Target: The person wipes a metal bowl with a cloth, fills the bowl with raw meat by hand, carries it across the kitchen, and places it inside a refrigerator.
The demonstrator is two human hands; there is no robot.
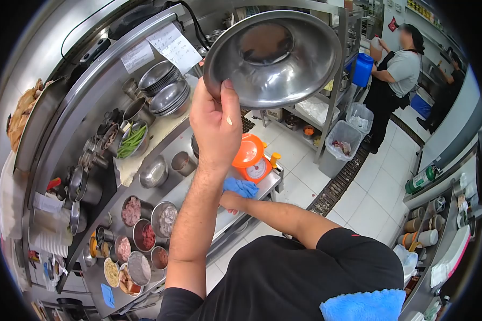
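Observation:
High in front, my left hand (217,120) grips the rim of a wide metal bowl (316,59), thumb on the near side. The bowl is tilted, and its round base faces the camera. A small pale scrap sticks to the back of this hand. Lower down, my right hand (232,202) is closed on a blue cloth (242,187) at the metal counter (215,227); its fingers are partly hidden. Beside the cloth stands an orange scale (256,169) with an orange pan (248,150).
Metal containers with meat (131,211) crowd the counter's left part. Stacked bowls (168,96) and green beans (133,140) sit on the shelf behind. Bins (341,142) and a floor drain (340,182) lie rightward. A person (399,75) stands at the back right.

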